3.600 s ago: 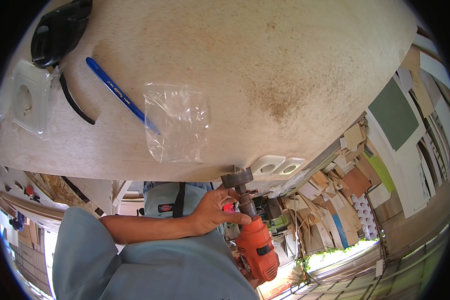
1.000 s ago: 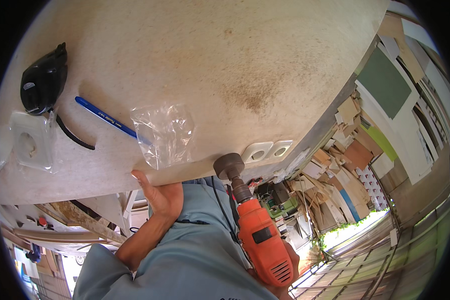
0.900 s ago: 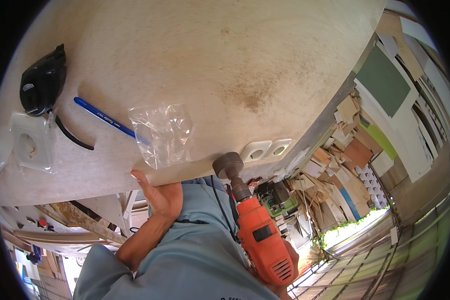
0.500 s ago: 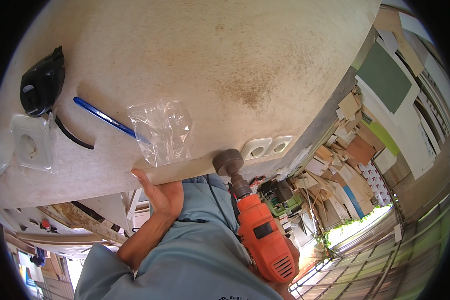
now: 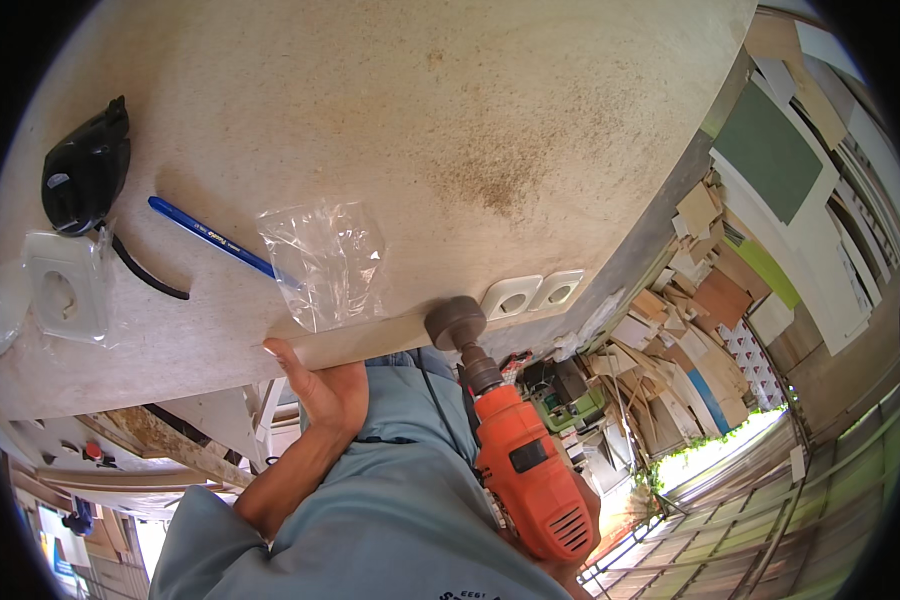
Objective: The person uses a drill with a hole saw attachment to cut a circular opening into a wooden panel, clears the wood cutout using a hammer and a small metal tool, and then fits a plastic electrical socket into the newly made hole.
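My left hand (image 5: 328, 392) grips the front edge of a large pale wooden board (image 5: 320, 110), thumb up against the edge and the other fingers hidden beneath. An orange power drill (image 5: 528, 465) points away from me, its handle out of sight. Behind its body shows a little of my right hand (image 5: 589, 492), wrapped round it; most of those fingers are hidden. The drill carries a dark round hole saw (image 5: 455, 323), which meets the board near its front edge. Just right of the saw, two white wall sockets (image 5: 511, 298) lie side by side. Brown sawdust (image 5: 505, 175) is scattered farther back.
A clear plastic bag (image 5: 322, 262) covers the tip of a blue pen (image 5: 210, 236). Farther left are a black corded tool (image 5: 87, 172) and a bagged white socket (image 5: 62, 290). Offcuts (image 5: 670, 370) and leaning panels (image 5: 775, 150) fill the right side. A cable hangs beside the drill.
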The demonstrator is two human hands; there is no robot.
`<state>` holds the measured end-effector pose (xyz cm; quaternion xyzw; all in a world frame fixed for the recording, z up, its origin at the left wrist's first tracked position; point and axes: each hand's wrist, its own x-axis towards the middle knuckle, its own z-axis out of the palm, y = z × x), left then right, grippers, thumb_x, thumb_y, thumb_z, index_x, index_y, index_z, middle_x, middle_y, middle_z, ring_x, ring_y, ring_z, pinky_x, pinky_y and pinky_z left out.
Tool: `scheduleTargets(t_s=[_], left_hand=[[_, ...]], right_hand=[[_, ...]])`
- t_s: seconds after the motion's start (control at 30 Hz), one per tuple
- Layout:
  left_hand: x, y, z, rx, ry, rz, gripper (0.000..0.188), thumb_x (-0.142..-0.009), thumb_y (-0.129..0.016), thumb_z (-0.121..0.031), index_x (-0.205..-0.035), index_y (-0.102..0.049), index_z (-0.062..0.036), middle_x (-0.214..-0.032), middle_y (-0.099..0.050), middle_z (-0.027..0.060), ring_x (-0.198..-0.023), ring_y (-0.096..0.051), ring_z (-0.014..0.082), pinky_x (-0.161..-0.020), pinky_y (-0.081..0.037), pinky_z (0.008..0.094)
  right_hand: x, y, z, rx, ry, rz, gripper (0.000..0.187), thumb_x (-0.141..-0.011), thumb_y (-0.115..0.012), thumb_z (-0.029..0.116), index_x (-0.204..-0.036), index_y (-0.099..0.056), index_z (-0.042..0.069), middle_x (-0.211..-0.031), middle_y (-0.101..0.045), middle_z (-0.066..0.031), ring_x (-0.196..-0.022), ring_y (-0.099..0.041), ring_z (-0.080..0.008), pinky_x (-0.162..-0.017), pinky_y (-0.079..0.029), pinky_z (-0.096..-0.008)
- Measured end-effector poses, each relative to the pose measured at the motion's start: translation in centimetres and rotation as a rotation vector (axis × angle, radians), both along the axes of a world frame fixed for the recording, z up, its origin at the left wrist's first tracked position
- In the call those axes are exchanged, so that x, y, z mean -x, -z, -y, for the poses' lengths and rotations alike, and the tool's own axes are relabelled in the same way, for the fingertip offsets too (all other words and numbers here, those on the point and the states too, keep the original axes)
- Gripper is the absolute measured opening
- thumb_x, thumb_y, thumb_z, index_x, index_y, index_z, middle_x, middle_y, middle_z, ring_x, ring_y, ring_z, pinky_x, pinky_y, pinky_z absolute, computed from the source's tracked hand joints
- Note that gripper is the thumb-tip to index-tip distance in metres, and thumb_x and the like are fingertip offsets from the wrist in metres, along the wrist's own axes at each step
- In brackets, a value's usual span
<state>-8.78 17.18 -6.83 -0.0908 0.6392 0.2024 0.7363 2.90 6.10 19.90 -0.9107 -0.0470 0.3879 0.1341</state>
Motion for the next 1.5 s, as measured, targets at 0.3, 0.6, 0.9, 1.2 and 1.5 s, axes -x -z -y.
scheduleTargets(t_s=[0.3,0.6,0.9,1.2,1.5], left_hand=[[0.1,0.1,0.1,0.008,-0.019,0.014,0.095,-0.088,-0.057,-0.075,-0.156,-0.03,-0.0144,-0.156,-0.038,0.0046,-0.142,-0.037,0.0237,-0.12,-0.03,0.0449],[0.7,0.7,0.4,0.0,-0.021,0.021,0.095,-0.089,-0.055,-0.076,-0.155,-0.032,-0.0109,-0.154,-0.04,0.0062,-0.143,-0.037,0.0239,-0.121,-0.029,0.0443],[1.2,0.5,0.5,0.018,-0.044,0.066,0.084,-0.091,-0.055,-0.073,-0.153,-0.034,-0.0192,-0.153,-0.04,0.0004,-0.143,-0.036,0.0209,-0.121,-0.029,0.045],[0.7,0.5,0.5,0.01,-0.02,-0.019,0.094,-0.09,-0.055,-0.075,-0.155,-0.031,-0.0122,-0.156,-0.039,0.0056,-0.143,-0.036,0.0237,-0.122,-0.028,0.0444],[0.8,0.6,0.4,0.009,-0.038,0.029,0.087,-0.089,-0.057,-0.074,-0.152,-0.035,-0.0183,-0.152,-0.041,0.0009,-0.142,-0.037,0.0211,-0.12,-0.029,0.0452]], right_hand=[[-0.3,0.1,-0.1,0.03,-0.049,-0.002,0.096,-0.064,-0.095,0.02,-0.139,-0.042,-0.008,-0.12,-0.063,-0.0174,-0.104,-0.067,-0.0279,-0.09,-0.053,-0.0405],[-0.4,1.1,-0.2,0.055,-0.1,-0.04,0.097,-0.065,-0.095,0.022,-0.14,-0.041,-0.005,-0.121,-0.062,-0.0165,-0.104,-0.066,-0.0285,-0.088,-0.053,-0.0407],[-0.4,0.7,-0.2,0.049,-0.115,-0.05,0.099,-0.065,-0.096,0.024,-0.141,-0.039,-0.005,-0.123,-0.061,-0.0171,-0.105,-0.066,-0.0294,-0.089,-0.053,-0.0414],[-1.0,1.7,-1.6,0.133,0.082,-0.089,0.076,-0.06,-0.091,0.023,-0.126,-0.057,0.003,-0.103,-0.068,-0.0107,-0.091,-0.069,-0.0288,-0.08,-0.055,-0.0391],[-1.4,1.9,-2.2,0.189,0.1,-0.095,0.072,-0.06,-0.09,0.023,-0.123,-0.06,0.005,-0.1,-0.07,-0.0086,-0.088,-0.07,-0.0273,-0.079,-0.056,-0.0379]])
